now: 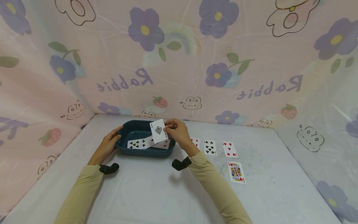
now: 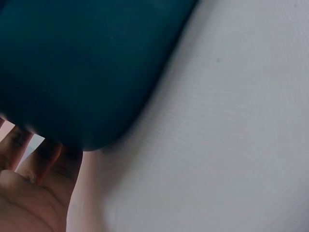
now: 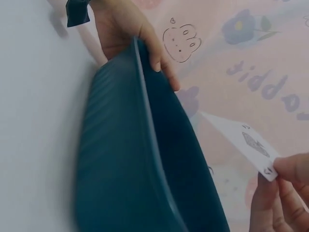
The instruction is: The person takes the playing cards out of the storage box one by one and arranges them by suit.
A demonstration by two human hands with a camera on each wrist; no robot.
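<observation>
An ace of spades [image 1: 158, 131] is pinched at its edge between the thumb and fingers of my right hand [image 1: 178, 133], held over the right part of a dark teal plastic bin [image 1: 145, 152]. The right wrist view shows the ace [image 3: 248, 142] tilted above the bin's rim. My left hand [image 1: 107, 145] grips the bin's left end; in the right wrist view its thumb comes over the rim [image 3: 140, 53]. Inside the bin lie overlapping cards: a clubs card [image 1: 138, 143] and a diamonds card [image 1: 164, 144], partly hidden by the ace.
Right of the bin on the white tabletop lie a diamonds card [image 1: 195, 142] partly behind the right forearm, a clubs card [image 1: 209, 147], a five of hearts [image 1: 229, 149] and, nearer, a king of hearts [image 1: 236, 172]. A patterned curtain [image 1: 179, 68] surrounds the table.
</observation>
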